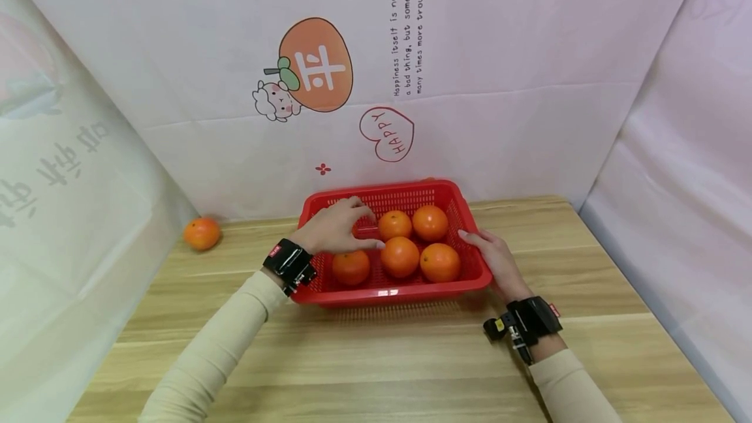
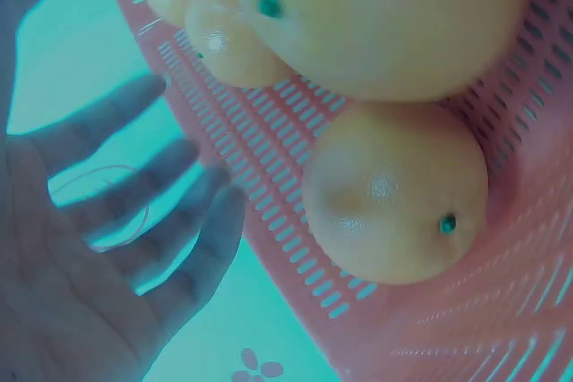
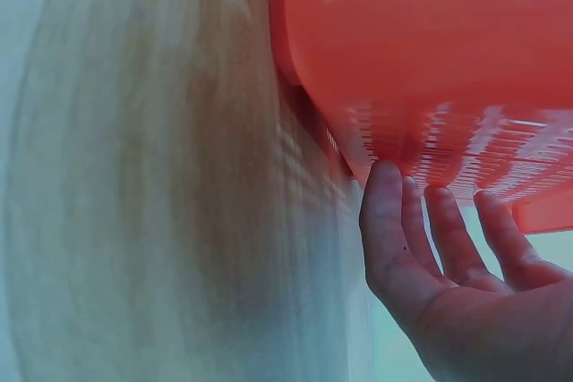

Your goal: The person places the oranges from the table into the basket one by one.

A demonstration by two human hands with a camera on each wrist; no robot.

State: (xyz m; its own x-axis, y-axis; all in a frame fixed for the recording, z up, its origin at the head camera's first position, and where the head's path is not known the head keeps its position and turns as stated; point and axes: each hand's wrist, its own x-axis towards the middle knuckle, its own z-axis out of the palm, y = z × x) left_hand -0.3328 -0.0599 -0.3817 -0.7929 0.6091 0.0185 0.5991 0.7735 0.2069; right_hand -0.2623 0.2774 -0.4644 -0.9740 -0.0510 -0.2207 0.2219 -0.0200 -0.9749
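A red plastic basket [image 1: 390,294] with slotted walls stands on the table and holds several oranges [image 1: 400,256]. Over its left half is my left hand [image 1: 333,227], thumb and fingers spread apart with nothing between them. An orange [image 1: 351,267] lies just below that hand, and the thumb tip comes close to another near the middle. In the left wrist view, the fingers [image 2: 179,266] reach beside an orange [image 2: 394,194]. My right hand [image 1: 498,260] grips the basket's right side, thumb at the rim. In the right wrist view its fingers [image 3: 457,239] touch the slotted outer wall.
One more orange [image 1: 202,234] lies on the wooden table [image 1: 352,364] at the far left, by the cloth. White printed cloth [image 1: 499,116] rises right behind the basket and along both sides. Each wrist wears a black camera band [image 1: 531,322].
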